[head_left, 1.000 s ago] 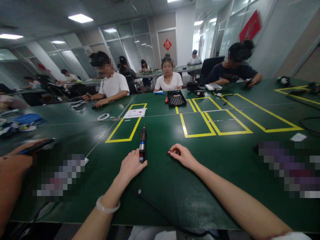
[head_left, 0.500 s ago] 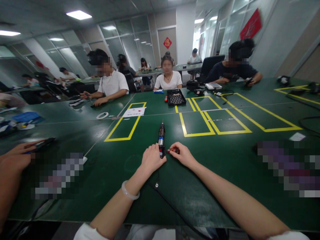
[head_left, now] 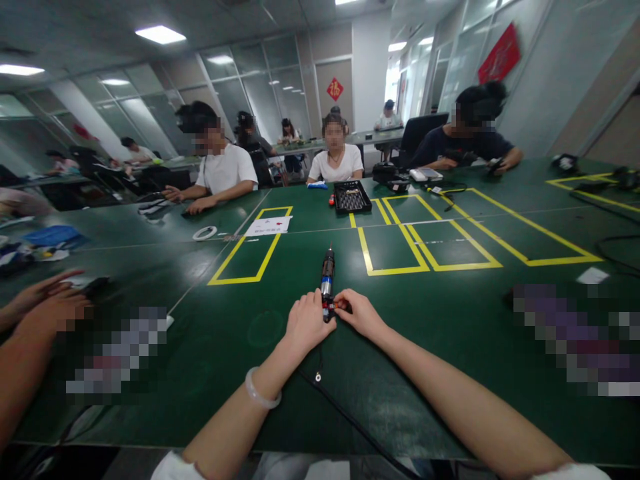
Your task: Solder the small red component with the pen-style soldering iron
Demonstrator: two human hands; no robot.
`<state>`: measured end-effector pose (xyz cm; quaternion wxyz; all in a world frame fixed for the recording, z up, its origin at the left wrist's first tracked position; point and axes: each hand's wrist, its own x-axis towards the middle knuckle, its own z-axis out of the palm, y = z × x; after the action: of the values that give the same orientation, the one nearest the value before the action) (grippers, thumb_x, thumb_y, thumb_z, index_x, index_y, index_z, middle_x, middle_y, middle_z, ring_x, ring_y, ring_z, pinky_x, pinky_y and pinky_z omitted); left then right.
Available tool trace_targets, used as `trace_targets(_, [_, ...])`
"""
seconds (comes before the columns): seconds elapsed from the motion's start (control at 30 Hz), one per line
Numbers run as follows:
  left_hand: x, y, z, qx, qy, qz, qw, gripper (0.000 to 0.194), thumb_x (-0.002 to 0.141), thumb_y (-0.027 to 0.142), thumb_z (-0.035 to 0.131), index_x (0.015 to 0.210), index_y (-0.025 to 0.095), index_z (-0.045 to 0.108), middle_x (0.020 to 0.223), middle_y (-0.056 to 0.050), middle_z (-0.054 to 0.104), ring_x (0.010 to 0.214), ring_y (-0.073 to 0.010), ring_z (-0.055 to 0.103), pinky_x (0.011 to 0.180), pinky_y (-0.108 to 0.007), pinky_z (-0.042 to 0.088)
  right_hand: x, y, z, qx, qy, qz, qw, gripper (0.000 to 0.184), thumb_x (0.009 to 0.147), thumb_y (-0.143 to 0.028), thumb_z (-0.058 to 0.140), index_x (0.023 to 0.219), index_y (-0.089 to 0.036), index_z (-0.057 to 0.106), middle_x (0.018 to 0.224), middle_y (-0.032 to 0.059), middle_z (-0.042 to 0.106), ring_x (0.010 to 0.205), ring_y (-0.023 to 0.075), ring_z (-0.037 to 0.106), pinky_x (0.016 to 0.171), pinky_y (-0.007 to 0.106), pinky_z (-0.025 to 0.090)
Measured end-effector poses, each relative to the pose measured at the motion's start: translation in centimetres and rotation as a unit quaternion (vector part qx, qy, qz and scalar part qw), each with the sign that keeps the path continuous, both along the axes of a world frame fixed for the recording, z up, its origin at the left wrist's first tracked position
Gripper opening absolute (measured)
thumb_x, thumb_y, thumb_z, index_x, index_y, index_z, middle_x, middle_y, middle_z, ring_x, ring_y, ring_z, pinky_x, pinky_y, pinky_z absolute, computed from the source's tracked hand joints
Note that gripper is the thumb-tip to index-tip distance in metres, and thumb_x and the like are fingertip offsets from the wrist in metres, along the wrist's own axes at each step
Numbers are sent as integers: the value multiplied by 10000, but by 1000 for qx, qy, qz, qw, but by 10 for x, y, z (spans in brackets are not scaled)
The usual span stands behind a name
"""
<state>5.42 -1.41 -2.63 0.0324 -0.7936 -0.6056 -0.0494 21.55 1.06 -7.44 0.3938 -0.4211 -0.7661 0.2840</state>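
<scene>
An electric screwdriver, dark with a silver and blue band, lies on the green table with its thin bit pointing away from me. My left hand is closed around its rear end, which the fingers partly hide. My right hand pinches a small orange-and-black tool, mostly hidden by the fingers. The tool's inner end is at the rear of the electric screwdriver; whether it is inserted I cannot tell. A black cable with a small metal ring runs below my hands toward the table edge.
A black tray of small metal parts sits ahead, with a red-orange item beside it. Yellow tape outlines mark the table. A co-worker's hands are at the left; other people sit across.
My right hand has brought the small tool left, up against the electric screwdriver's rear. The electric screwdriver has shifted slightly right and nearer me. At the left, the co-worker's hands have moved.
</scene>
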Motion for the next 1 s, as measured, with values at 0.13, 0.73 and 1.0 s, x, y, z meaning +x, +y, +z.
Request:
trace_targets(0.13, [-1, -2, -4, 10, -5, 2, 1000, 677, 782, 402, 510, 1367, 100, 354, 1231, -150, 526, 1064, -273, 520, 864, -350, 410, 0, -3, 0, 5, 4, 9, 1000, 212, 769, -81, 585, 948, -190, 558, 810, 1, 602, 738, 144, 567, 697, 259, 454])
trace_targets(0.73, [-27, 2, 2, -6, -2, 18, 1000, 622, 867, 569, 393, 1394, 245, 335, 1134, -100, 507, 940, -237, 571, 738, -314, 435, 6, -13, 5, 5, -10, 73, 997, 268, 800, -112, 566, 1051, -206, 555, 972, 30, 649, 839, 154, 606, 781, 288, 474])
trace_targets(1.0, [-91, -15, 7, -45, 3, 64, 997, 669, 870, 591, 330, 1436, 234, 312, 1237, -116, 489, 979, -256, 577, 782, -351, 472, 9, -12, 7, 11, -22, 66, 998, 135, 813, -110, 564, 918, -188, 601, 867, 22, 641, 800, 153, 585, 733, 267, 455])
